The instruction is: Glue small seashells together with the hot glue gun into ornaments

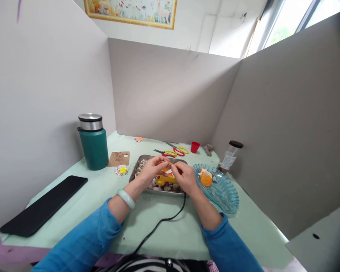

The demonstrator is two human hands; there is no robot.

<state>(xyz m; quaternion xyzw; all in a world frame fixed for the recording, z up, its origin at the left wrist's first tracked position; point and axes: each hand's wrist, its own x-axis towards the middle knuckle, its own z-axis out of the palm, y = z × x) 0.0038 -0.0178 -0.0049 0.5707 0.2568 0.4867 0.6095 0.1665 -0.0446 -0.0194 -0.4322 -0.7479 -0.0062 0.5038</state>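
Partitions wall in the table on three sides, likely to keep the work apart. At its left edge lie the black mat and, farther back, the flask, both apparently set aside to leave the middle free for the arms. The tray stands in that middle, under both hands, so a dropped bit would probably land in it. Just right of it is the plate, handy for the right hand; beyond the plate stands the jar. Left of the tray lies the card; behind the tray, the scissors and the cup sit clear of the elbows.

Inside the tray, a yellow tool rests among shells, below the fingers. The plate bears an orange disc.

Smallest is the orange-and-white piece, held above the tray. It lies between the two sets of fingertips: those of the left hand are closed on its left side, and the right thumb and forefinger appear pinched on its right edge, seemingly to steady it from both sides. Its finer detail is too small to tell.
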